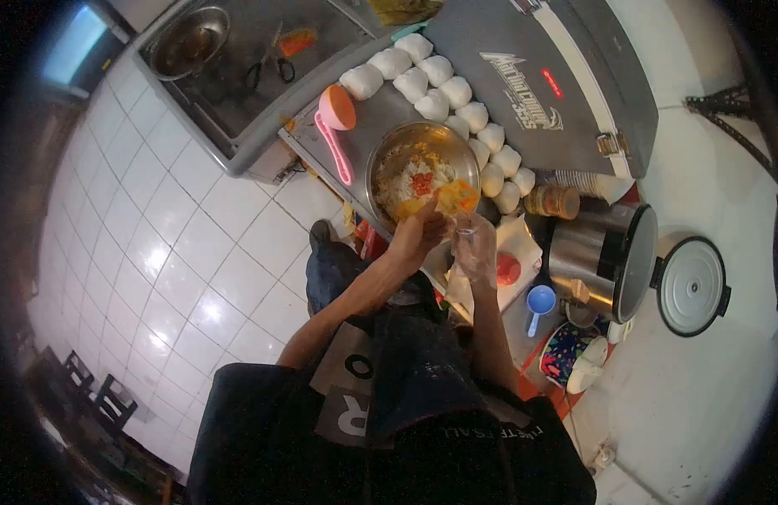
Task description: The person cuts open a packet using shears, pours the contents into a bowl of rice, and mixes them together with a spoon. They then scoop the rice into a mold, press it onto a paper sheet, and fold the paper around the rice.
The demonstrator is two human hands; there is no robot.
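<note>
Over the near rim of a metal bowl (377, 198), my two hands are close together at a small clear plastic bag (459, 197) with orange-yellow contents. My bare left hand (418, 237) is closed on the bag's left side. My right hand (475, 244), in a clear plastic glove, pinches at its lower edge; the exact grip is partly hidden. Inside the bowl lies white rice (403, 183), with a red chopped topping or sauce (422, 183) in the middle and yellow-orange bits around it.
Several white wrapped bundles (435, 104) line the bowl's far and right sides. A pink-handled ladle (333, 151) lies left. Rightward are a grey case (565, 80), a jar (552, 202), a large steel pot (586, 261) and a blue scoop (540, 300). Scissors (269, 71) rest in the sink.
</note>
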